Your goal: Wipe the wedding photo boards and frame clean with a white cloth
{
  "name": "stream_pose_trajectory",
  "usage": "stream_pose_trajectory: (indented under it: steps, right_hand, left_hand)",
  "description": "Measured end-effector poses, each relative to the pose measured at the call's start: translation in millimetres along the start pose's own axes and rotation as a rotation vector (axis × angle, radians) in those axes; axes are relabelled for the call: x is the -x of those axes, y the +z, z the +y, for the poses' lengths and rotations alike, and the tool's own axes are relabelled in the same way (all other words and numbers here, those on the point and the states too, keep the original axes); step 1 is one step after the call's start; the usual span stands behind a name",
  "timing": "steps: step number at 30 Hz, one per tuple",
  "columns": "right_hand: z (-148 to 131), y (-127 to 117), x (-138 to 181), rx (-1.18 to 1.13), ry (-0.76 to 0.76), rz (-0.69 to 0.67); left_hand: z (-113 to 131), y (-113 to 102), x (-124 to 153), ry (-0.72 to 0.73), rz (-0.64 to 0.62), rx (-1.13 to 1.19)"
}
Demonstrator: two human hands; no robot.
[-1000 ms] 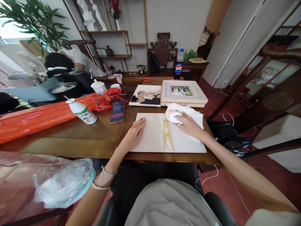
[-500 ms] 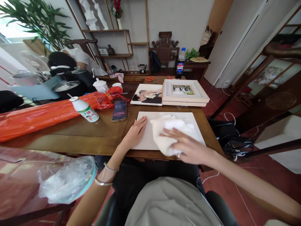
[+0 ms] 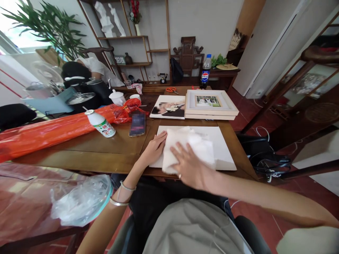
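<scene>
A flat white board (image 3: pixel 225 155) lies on the wooden table in front of me. My left hand (image 3: pixel 154 150) rests flat on its left end, fingers stretched out and close to the cloth. On top of the board is a folded white cloth (image 3: pixel 202 146), covering much of its middle and left. My right hand (image 3: pixel 189 167) presses flat on this cloth from the near side, its fingers spread and a ring on one of them. The palm hides part of the cloth.
Behind the board lie a photo print (image 3: pixel 168 107) and stacked white frames (image 3: pixel 212 104), with a cola bottle (image 3: pixel 206 72) and orange-handled scissors (image 3: pixel 172 90) beyond. To the left are a phone (image 3: pixel 137 124), a white bottle (image 3: pixel 100 123) and a long red plastic-wrapped bundle (image 3: pixel 60 128). A person leans over at back left.
My right hand and the cloth have slid left across the board, uncovering more of its right end. My left hand stays in place. The view has shifted slightly.
</scene>
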State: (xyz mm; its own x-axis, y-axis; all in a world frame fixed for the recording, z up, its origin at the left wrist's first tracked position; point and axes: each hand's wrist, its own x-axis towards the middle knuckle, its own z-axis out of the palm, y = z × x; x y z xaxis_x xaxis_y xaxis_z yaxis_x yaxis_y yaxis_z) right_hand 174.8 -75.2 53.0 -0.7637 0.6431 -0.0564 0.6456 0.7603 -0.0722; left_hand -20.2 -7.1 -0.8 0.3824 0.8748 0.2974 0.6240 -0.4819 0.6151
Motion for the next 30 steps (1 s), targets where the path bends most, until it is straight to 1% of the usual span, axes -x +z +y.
stream_pose_trajectory:
  steps: [2,3,5,7,11,13,15,17,20,22,23,24,26,28,30]
  right_hand:
    - [-22,1,10,-0.012,-0.076,-0.011]
    - [-27,0,13,-0.017,-0.101,-0.007]
    - [-25,-2,11,-0.021,-0.099,0.006]
    - [-9,-4,1,-0.014,-0.035,0.032]
    - [27,-6,-34,0.091,0.138,0.134]
    - [29,-6,-48,0.145,0.216,0.167]
    - [18,-5,-54,0.192,0.246,0.183]
    - [-3,-2,-49,0.246,0.202,0.196]
    - [-36,3,-28,0.299,0.054,0.22]
    - [-46,5,-12,0.262,-0.055,0.21]
    - [-45,5,-6,0.218,-0.098,0.193]
    - [-40,4,0,0.161,-0.13,0.172]
    - [-21,-2,5,0.049,-0.149,0.146]
    - [6,-8,3,-0.013,-0.116,0.159]
    - [34,-13,-5,-0.044,-0.06,0.179]
  left_hand:
    - [1,-2,0,0.005,-0.014,0.029]
    - [2,-4,0,0.004,-0.022,0.039]
    - [2,-5,0,0.003,-0.021,0.05]
    - [1,-4,0,0.006,-0.007,0.046]
    - [-3,-2,-1,0.015,0.003,0.018]
    - [-6,-1,-1,0.024,0.005,0.013]
    - [-7,-2,0,0.041,0.009,0.011]
    - [-8,-4,1,0.069,0.001,0.015]
    - [-6,-7,2,0.075,0.003,0.026]
    - [-3,-7,2,0.056,0.011,0.029]
    - [-1,-7,2,0.05,0.013,0.029]
    - [0,-7,2,0.049,0.014,0.029]
    - [2,-6,3,0.048,0.027,0.026]
    - [4,-5,3,0.044,0.047,0.019]
    - [4,-4,3,0.038,0.055,0.016]
